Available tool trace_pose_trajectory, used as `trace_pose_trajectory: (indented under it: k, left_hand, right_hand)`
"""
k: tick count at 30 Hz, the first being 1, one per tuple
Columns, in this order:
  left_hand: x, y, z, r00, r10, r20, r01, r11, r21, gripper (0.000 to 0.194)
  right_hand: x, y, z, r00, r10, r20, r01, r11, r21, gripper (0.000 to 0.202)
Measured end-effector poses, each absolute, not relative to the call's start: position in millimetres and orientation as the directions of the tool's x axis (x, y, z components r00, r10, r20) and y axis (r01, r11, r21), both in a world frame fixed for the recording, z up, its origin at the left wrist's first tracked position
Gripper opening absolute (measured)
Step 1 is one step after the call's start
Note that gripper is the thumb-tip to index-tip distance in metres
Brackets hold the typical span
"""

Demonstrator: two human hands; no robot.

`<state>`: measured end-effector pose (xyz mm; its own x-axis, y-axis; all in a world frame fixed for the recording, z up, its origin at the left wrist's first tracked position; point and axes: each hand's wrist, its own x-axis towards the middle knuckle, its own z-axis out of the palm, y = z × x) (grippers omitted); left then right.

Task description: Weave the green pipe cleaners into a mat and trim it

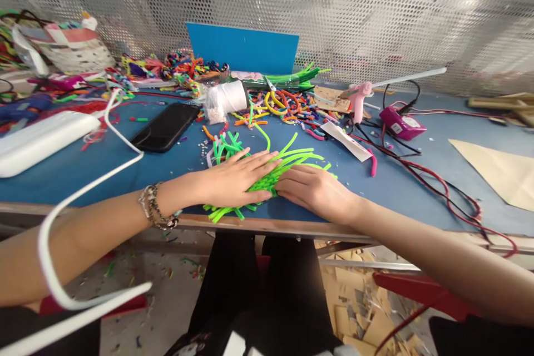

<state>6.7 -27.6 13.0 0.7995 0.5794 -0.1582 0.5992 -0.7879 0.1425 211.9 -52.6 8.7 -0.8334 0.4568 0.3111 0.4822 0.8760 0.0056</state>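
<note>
Woven bright green pipe cleaners (287, 162) lie on the blue tabletop close to its front edge, their loose ends fanning out to the right and toward the front. My left hand (233, 181) rests flat across them, fingers stretched out and pointing right. At the right side of the weave, my right hand (317, 188) has its fingers bent and pressed together on the green strands; its fingertips are partly hidden. Darker green pipe cleaner ends (229, 144) stick out behind my left hand. Much of the weave is covered by both hands.
Behind the hands are a white thread spool (227, 97), a heap of colourful pipe cleaner pieces (287, 105) and a black phone (167, 127). To the right stand a pink glue gun (359, 101) and a purple box (403, 122) with cables. A white cable (79, 194) loops across the left.
</note>
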Motion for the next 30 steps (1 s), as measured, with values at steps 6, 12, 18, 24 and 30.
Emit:
trace_pose_trajectory:
  k: [6, 12, 18, 24, 30]
  left_hand:
    - [7, -27, 11, 0.790, 0.593, -0.157, 0.612, -0.776, 0.150, 0.058]
    - [8, -26, 9, 0.784, 0.599, -0.162, 0.619, -0.777, 0.119, 0.060]
    - [6, -25, 9, 0.802, 0.583, -0.127, 0.596, -0.791, 0.135, 0.058]
    - [5, -22, 9, 0.818, 0.560, -0.130, 0.574, -0.790, 0.214, 0.069]
    - [2, -29, 36, 0.743, 0.664, -0.088, 0.670, -0.738, 0.083, 0.079]
  right_hand:
    - [209, -51, 4, -0.722, 0.560, 0.406, 0.477, 0.828, -0.294, 0.014]
    - [210, -51, 5, -0.730, 0.546, 0.410, 0.421, 0.833, -0.360, 0.014]
    - [212, -50, 6, -0.749, 0.538, 0.386, 0.386, 0.828, -0.407, 0.015]
    - [212, -52, 17, -0.719, 0.547, 0.428, 0.403, 0.830, -0.385, 0.012]
    - [210, -52, 33, -0.662, 0.581, 0.473, 0.599, 0.790, -0.132, 0.034]
